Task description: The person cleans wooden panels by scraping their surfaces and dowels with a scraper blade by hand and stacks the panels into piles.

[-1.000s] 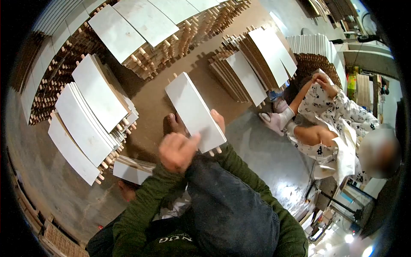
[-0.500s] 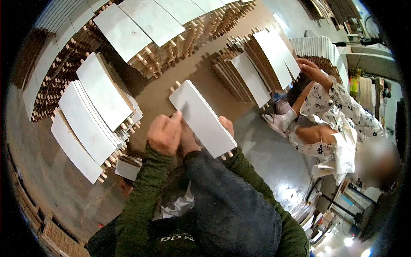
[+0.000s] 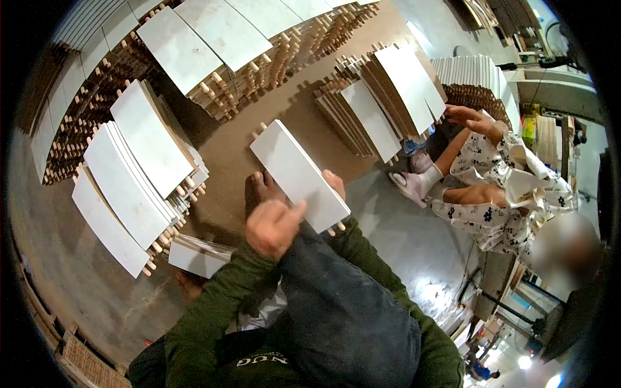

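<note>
A white rectangular board (image 3: pixel 299 174) with wooden pegs at both short ends is held at a slant above my knee. My right hand (image 3: pixel 334 184) grips it by its right long edge, with most of the fingers hidden behind it. My left hand (image 3: pixel 275 226) is at the board's lower left, curled, with one finger reaching over the white face. Whatever that hand may hold is hidden and slightly blurred. Below my left forearm lies a small stack of similar boards (image 3: pixel 197 255), partly covered by the sleeve.
Stacks of pegged white boards stand at the left (image 3: pixel 126 184), along the back (image 3: pixel 213 39) and at the right (image 3: pixel 401 84). A seated person in a flowered garment (image 3: pixel 498 187) is on the right, one hand beside the right stack. My bare foot (image 3: pixel 262 191) shows beyond the board.
My left hand has moved right and down along the board, from its left edge to its lower part, one finger now over the face. The other person's hand has opened beside the right stack.
</note>
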`<state>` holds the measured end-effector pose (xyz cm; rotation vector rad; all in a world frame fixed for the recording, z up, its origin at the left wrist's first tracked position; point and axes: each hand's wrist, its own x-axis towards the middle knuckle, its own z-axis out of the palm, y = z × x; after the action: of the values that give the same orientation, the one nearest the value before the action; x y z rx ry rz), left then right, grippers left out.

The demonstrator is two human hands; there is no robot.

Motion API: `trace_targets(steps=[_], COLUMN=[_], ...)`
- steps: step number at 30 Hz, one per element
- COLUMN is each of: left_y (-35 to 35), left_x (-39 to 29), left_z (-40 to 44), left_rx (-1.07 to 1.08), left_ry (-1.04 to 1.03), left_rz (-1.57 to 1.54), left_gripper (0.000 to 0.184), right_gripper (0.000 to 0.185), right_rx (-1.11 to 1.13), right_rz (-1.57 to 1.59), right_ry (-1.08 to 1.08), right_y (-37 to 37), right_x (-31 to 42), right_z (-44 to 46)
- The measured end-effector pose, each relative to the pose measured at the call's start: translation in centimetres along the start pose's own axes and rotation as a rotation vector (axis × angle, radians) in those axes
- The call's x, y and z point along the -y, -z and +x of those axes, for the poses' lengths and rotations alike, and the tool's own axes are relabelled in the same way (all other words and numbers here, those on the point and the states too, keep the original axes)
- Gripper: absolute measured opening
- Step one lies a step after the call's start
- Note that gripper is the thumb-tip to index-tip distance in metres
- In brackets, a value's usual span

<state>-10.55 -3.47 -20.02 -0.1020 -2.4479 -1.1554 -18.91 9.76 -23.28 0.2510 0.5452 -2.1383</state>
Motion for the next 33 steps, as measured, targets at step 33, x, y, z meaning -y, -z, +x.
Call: trace_targets(steps=[33], left_y=[3.7], left_x=[1.2], left_z=[-0.1], left_rx=[-0.249], left_ry=[0.716], left_rz=[-0.557], left_gripper=[0.028], right_gripper=[0.062], right_rx=[-0.096], right_rz=[-0.157], right_ry=[-0.025], right_y=[-3.5], right_x=[1.3], right_z=[0.6])
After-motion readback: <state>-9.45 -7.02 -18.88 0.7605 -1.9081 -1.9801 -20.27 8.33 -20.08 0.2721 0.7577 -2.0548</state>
